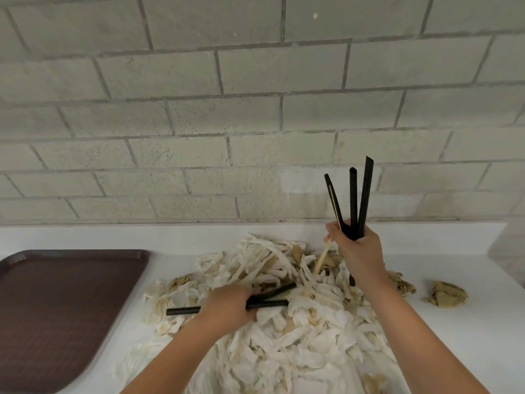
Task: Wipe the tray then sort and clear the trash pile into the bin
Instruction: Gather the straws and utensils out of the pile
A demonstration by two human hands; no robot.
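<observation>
Over the trash pile of crumpled napkins on a white counter, the right hand clutches upright black straws; the left hand grips a lone straw. The brown tray lies left.

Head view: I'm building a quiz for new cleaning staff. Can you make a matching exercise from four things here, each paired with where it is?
Things:
1 tray
2 upright straws
3 lying straws
4 brown wad

Places:
A held in the right hand
B alone on the counter, far right
C gripped by the left hand, on the pile
D flat on the counter, left

Pairs: 1-D, 2-A, 3-C, 4-B
</observation>
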